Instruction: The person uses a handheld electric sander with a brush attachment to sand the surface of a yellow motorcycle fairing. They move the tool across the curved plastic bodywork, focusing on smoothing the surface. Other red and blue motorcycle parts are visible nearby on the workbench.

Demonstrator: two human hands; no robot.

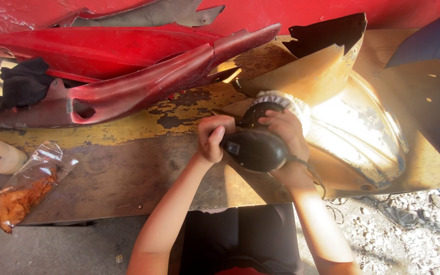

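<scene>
A black hand-held polishing machine (254, 147) with a white fluffy pad (292, 105) rests against a shiny gold-coloured body panel (355, 127) on a worn wooden bench (128, 168). My left hand (211, 137) is closed around the machine's side handle. My right hand (285, 133) grips the top of its body, just behind the pad. A thin cord runs from the machine down past my right wrist.
Two red curved body panels (143, 81) lie across the bench's far left. A black cloth (21, 84) sits on them. A clear plastic bag with orange contents (21, 191) lies at front left. A dark blue panel (434, 56) stands at right. Gravel ground (413, 229) lies below.
</scene>
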